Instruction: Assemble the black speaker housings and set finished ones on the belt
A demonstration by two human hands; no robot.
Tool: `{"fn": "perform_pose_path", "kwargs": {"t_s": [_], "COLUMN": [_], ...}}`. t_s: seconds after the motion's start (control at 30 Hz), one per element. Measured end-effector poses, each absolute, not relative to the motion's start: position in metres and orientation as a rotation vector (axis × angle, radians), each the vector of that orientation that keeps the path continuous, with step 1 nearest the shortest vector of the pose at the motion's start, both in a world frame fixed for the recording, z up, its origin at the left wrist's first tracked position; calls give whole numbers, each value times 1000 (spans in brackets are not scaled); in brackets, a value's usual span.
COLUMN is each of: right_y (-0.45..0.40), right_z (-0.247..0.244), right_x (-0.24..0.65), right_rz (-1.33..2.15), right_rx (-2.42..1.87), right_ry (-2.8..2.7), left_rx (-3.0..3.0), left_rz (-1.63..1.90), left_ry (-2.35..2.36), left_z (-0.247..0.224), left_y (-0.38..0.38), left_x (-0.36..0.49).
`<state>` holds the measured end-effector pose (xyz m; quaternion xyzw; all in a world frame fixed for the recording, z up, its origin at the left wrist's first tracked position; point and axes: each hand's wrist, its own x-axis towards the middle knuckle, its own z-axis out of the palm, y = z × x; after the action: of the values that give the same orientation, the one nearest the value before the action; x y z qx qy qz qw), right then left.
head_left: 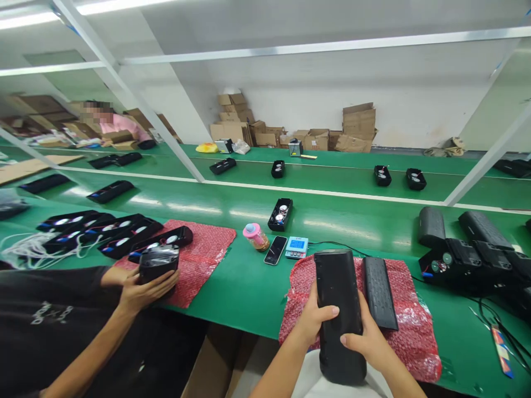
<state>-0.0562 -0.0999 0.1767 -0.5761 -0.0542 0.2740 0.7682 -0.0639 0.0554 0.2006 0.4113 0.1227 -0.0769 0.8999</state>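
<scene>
A long black speaker housing (338,354) is held upright between my two hands, over the front edge of the green bench. My left hand (312,316) wraps its left side, thumb across the face. On its right side my right hand (365,331) grips it in the same way. Just right of it a black patterned cover (379,293) lies on red bubble wrap (415,348). Beyond the wrap are a small blue-screened device (296,247), a phone (275,250) and a pink-lidded jar (256,237).
At the left, a co-worker's hands (143,290) hold a black housing beside several open housings (124,235) on more bubble wrap (207,249). Stacked black housings (452,268), cables and a red-and-blue tool (501,351) lie at the right. Open housings (281,214) sit farther back.
</scene>
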Motion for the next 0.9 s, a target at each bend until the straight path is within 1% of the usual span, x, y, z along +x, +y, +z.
{"fn": "perform_pose_path", "kwargs": {"t_s": [0.1, 0.5, 0.7, 0.8, 0.9], "right_y": [-102, -118, -116, -114, -106], "right_z": [170, 149, 141, 147, 169], "right_x": [-58, -50, -57, -59, -63], "right_rz": [562, 619, 513, 502, 509], "right_rx": [-1257, -1307, -1376, -1450, -1532], "right_ry": [-99, -159, -59, -44, -130], "left_rx": [841, 813, 767, 760, 745], "left_rz": [-147, -120, -111, -142, -147], "left_ry": [234, 267, 298, 256, 235], "left_z": [204, 208, 201, 192, 188], "left_y": [52, 45, 43, 47, 54], "left_x": [-65, -63, -63, -62, -64]}}
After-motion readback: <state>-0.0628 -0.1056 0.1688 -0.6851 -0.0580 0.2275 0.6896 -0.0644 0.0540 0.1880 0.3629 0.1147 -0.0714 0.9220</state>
